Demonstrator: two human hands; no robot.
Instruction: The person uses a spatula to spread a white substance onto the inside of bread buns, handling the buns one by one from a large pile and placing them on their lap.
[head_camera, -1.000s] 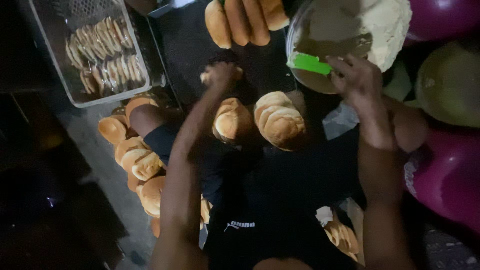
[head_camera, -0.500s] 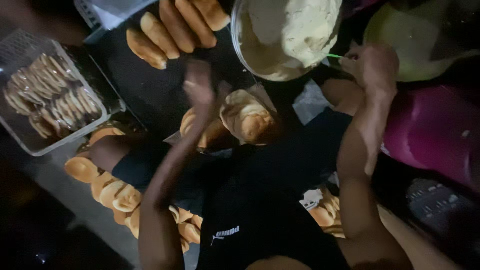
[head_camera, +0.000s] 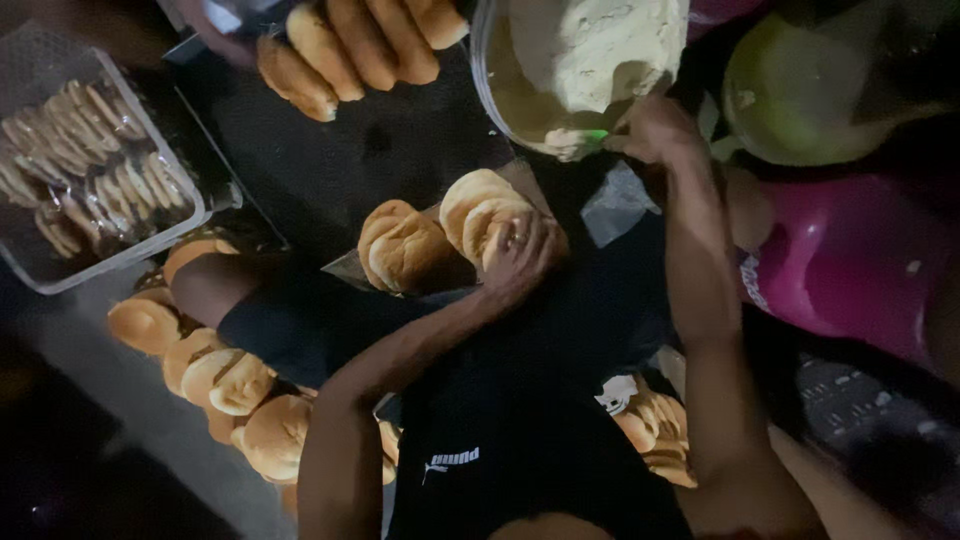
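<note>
At the dark surface's middle, left hand (head_camera: 520, 255) grips a split bun (head_camera: 480, 215), unfilled; right hand (head_camera: 655, 130) closed on green spreader (head_camera: 596, 135) in the filling bowl (head_camera: 485, 80); many buns (head_camera: 240, 385) left.

Left hand (head_camera: 522, 262) on bun (head_camera: 482, 215), right hand (head_camera: 655, 132) at cream bowl (head_camera: 560, 70)

Clear plastic package (head_camera: 85, 175): rectangular, transparent, at the left edge of the dark work surface (head_camera: 330, 160); it contains rows of pale brown baked pieces. Small white label (head_camera: 618, 393): on dark fabric in the lower centre, just beside stacked buns. No signs or screens are visible.
</note>
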